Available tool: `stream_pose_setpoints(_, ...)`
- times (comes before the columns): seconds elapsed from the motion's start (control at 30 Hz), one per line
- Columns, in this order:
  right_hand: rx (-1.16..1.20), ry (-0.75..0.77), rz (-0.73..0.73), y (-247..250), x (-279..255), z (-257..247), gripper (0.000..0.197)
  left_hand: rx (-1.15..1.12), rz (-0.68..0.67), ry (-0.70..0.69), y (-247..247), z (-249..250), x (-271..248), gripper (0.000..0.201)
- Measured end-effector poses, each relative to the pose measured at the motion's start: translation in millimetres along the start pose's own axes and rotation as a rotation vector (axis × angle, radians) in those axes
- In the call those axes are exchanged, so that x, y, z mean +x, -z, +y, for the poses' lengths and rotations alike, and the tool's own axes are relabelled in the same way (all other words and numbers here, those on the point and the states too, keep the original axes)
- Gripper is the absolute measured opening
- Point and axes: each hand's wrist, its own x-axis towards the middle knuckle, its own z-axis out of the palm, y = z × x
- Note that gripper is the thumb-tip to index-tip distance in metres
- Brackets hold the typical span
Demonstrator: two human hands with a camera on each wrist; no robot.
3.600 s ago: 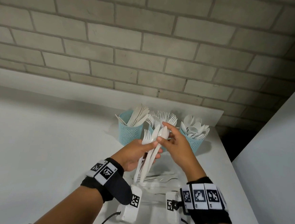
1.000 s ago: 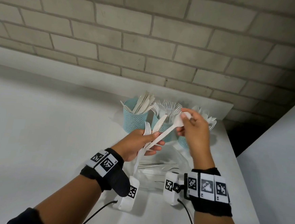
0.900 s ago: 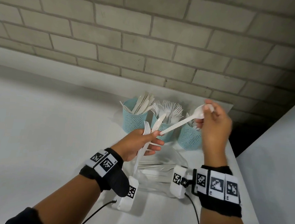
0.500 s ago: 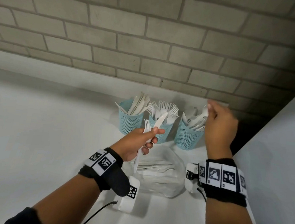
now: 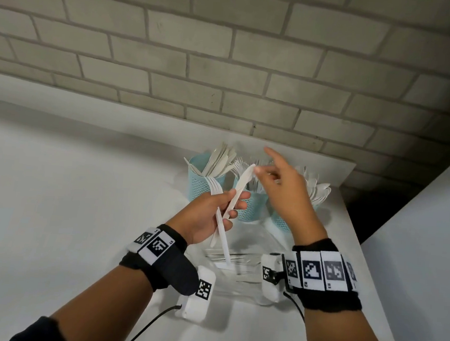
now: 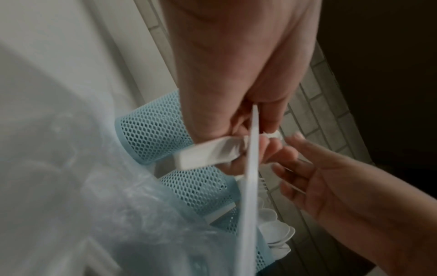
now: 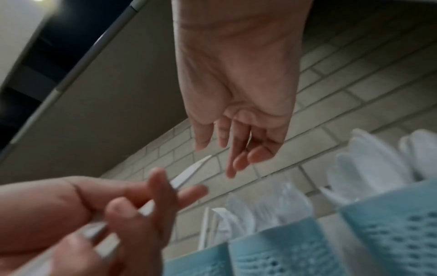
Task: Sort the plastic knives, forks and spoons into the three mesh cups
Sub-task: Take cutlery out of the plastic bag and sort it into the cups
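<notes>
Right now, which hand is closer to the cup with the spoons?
Right. The right hand is in the air just in front of the spoon cup, reaching toward the knife. The left hand holds the knife and a fork farther left, past the middle cup.

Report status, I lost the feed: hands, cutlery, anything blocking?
Left hand holds a knife and fork. Right hand empty, reaching for the knife tip. Cups unblocked.

The white surface carried three mesh cups in a row by the brick wall — and, nearer, a clear bag of cutlery.
</notes>
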Motion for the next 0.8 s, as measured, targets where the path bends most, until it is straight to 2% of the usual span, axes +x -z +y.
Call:
stream_pose_setpoints(0.07,0.043,0.009,-0.119,-14,3,-5,0.046,0.02,0.008,-0.027,1,1,-1,0.03)
stream_pose_setpoints(0.17,0.128,0.026,-0.097,-27,13,-7,0.033,0.065,0.068,-0.074,5,3,-4,0.031)
stream_pose_setpoints(0.23,0.209,0.015,0.051,-26,21,-12,0.028,0.056,0.148,-0.114,13,4,-3,0.03)
stream_pose_setpoints(0.33,0.33,0.081,0.408,-21,32,-23,0.024,0.037,0.236,-0.148,26,3,-5,0.028)
stream_pose_setpoints(0.4,0.406,0.124,0.512,-25,35,-30,0.015,0.037,0.259,-0.158,30,3,-7,0.03)
stream_pose_setpoints(0.47,0.408,0.153,0.536,-36,37,-34,0.012,0.035,0.277,-0.167,32,6,-11,0.031)
stream_pose_setpoints(0.57,0.197,0.206,0.485,-58,41,-31,0.02,0.045,0.298,-0.172,35,10,-15,0.032)
stream_pose_setpoints(0.63,0.019,0.236,0.387,-73,42,-23,0.025,0.064,0.291,-0.178,36,11,-16,0.029)
stream_pose_setpoints(0.73,-0.244,0.201,0.203,-88,43,-9,0.028,0.089,0.249,-0.152,37,13,-18,0.011)
stream_pose_setpoints(0.8,-0.405,0.162,0.076,-92,43,-4,0.029,0.056,0.226,-0.116,37,15,-20,0.016)
